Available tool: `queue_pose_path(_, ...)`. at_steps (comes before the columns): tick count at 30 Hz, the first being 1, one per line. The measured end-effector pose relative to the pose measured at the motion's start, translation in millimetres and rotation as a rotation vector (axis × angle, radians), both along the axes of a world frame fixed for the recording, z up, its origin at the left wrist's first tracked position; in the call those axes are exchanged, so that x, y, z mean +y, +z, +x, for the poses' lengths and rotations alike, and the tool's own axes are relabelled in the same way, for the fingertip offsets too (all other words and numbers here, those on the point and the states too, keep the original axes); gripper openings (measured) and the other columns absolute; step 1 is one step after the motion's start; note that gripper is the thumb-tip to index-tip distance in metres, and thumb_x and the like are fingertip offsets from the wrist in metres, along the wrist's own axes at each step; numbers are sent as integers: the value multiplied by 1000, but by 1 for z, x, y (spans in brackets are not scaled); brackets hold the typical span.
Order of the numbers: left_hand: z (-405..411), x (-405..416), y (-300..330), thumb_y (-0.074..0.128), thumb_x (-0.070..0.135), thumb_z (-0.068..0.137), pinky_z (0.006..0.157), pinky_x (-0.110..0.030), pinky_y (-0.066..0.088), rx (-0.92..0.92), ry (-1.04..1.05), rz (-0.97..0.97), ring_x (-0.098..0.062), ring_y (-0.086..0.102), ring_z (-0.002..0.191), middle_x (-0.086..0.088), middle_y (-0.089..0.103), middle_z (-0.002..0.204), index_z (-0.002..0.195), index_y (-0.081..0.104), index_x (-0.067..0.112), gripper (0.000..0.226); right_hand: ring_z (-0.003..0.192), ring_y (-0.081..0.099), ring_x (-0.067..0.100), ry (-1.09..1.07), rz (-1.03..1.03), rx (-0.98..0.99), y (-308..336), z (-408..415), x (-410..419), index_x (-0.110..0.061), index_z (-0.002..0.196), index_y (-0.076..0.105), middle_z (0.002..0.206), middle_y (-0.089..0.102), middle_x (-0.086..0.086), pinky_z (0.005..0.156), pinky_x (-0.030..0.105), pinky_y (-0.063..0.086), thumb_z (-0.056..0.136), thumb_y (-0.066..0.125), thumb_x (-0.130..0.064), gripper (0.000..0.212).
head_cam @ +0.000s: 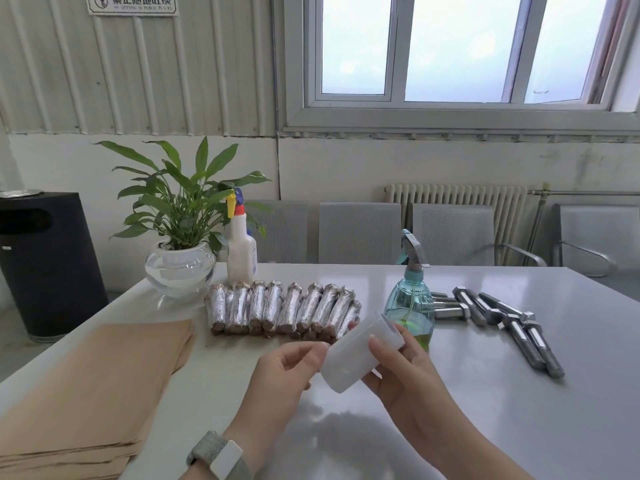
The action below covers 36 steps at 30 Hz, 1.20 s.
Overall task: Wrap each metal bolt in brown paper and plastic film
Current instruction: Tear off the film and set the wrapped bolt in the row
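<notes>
Both hands hold a white cylindrical roll of plastic film above the glossy white table: the right hand wraps its near side, and the left hand pinches its lower end. Just beyond lies a row of film-wrapped bolts. Right of the grip lie bare steel hex bolts; left, stacked brown paper sheets.

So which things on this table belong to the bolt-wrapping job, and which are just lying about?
Job:
roll of plastic film, held in left hand and right hand
stack of brown paper
bare bolts
wrapped bolts

Lying about:
potted plant
white spray bottle
blue spray bottle
</notes>
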<state>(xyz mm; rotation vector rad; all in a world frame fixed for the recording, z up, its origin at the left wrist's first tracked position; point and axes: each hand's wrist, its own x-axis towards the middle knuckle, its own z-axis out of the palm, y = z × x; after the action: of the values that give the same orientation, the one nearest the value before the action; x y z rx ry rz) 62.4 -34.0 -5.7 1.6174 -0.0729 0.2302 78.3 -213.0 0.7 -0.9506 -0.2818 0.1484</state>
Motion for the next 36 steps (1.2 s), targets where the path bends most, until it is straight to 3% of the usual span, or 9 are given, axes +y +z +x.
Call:
queue_pose_path(4, -2, -2, 1, 76, 39, 65, 60, -11, 48, 3, 8, -108, -1, 67, 70, -1, 77, 85, 84, 80, 19, 28, 104, 66, 29, 3, -20, -12, 0, -1, -1, -5, 123, 56, 118, 65, 21, 84, 36, 56, 71, 74, -10, 55)
queue_pose_path(8, 1, 0, -1, 79, 41, 59, 66, -22, 47, 75, 5, -163, -2, 62, 70, 2, 75, 81, 80, 78, 20, 30, 103, 66, 29, 21, -20, -20, -1, -1, -1, -5, 121, 55, 117, 66, 20, 84, 36, 56, 71, 71, -8, 53)
queue_pose_path(12, 5, 2, -4, 81, 38, 56, 60, -22, 43, 156, -38, -245, -4, 62, 67, -2, 72, 78, 77, 76, 13, 33, 103, 64, 28, 50, -61, -44, -2, 1, -2, -4, 120, 54, 119, 65, 20, 86, 38, 55, 71, 67, -4, 50)
queue_pose_path(19, 8, 7, -8, 66, 53, 68, 59, -15, 46, 84, -37, 3, -3, 59, 68, 1, 75, 84, 87, 75, 15, 43, 105, 65, 26, 71, -134, -99, -2, -1, -3, -4, 119, 52, 122, 66, 16, 88, 36, 54, 73, 64, -2, 48)
queue_pose_path(24, 9, 6, -6, 56, 54, 74, 62, -14, 46, 10, 60, 66, -3, 60, 68, 9, 70, 73, 87, 68, 18, 39, 102, 65, 26, 40, -115, -68, -2, -1, -2, -4, 117, 54, 119, 66, 19, 84, 36, 55, 72, 65, -4, 47)
queue_pose_path(28, 8, 7, -3, 55, 39, 91, 62, -17, 48, -44, 119, 82, -6, 66, 73, 6, 72, 78, 88, 65, 16, 25, 102, 65, 27, 17, -108, -46, -3, 0, -1, -5, 117, 56, 117, 66, 20, 83, 36, 55, 71, 68, -6, 47)
queue_pose_path(31, 6, 8, -3, 64, 29, 91, 70, -18, 49, -65, 70, 161, -8, 67, 81, 9, 74, 85, 87, 71, 22, 11, 103, 65, 29, 4, -102, -48, -3, 1, -1, -4, 118, 56, 117, 66, 20, 83, 36, 56, 71, 70, -8, 49)
queue_pose_path(34, 5, 10, -2, 67, 23, 90, 80, -21, 48, -107, 0, 267, -3, 66, 86, 16, 73, 94, 86, 76, 28, 12, 102, 65, 30, -10, -132, -59, -2, 1, -3, -4, 118, 57, 117, 65, 21, 84, 37, 56, 72, 70, -9, 48)
queue_pose_path(36, 5, 13, 0, 68, 21, 89, 72, -15, 44, -151, -3, 345, 1, 63, 83, 21, 70, 96, 84, 77, 33, 16, 103, 65, 30, -25, -175, -65, -1, 2, -4, -5, 118, 57, 117, 64, 22, 85, 38, 56, 71, 70, -10, 49)
